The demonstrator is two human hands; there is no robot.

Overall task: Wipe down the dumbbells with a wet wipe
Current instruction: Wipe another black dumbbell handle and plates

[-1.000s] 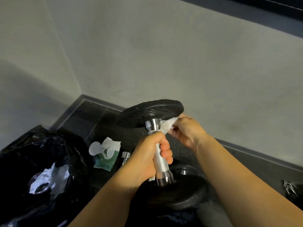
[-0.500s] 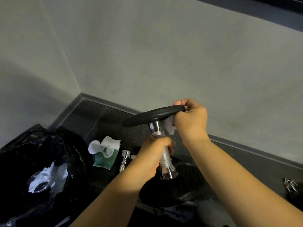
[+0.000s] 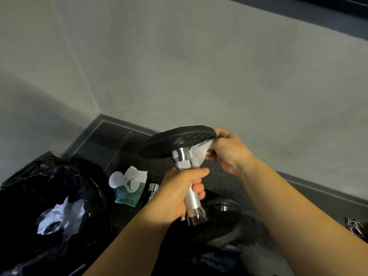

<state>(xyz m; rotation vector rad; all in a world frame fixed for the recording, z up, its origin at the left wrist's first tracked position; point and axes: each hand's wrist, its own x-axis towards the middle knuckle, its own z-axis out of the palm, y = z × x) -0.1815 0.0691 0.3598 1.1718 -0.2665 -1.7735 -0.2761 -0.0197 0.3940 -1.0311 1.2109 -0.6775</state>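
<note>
Right hand (image 3: 227, 154), wipe (image 3: 199, 154) dropped under plate (image 3: 175, 142) (tilted) | left hand (image 3: 177, 198) grips handle (image 3: 192, 203)

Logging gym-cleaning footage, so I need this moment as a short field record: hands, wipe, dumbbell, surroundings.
left hand: grips the dumbbell by its knurled chrome handle, bar near upright, slightly tilted
right hand: holds the wet wipe against the underside of the upper plate
lower plate: dark, in shadow below the handle
floor: green-and-white wipe packet, lid open; chrome fitting beside it
bin bag: black, at left, white waste inside
</note>
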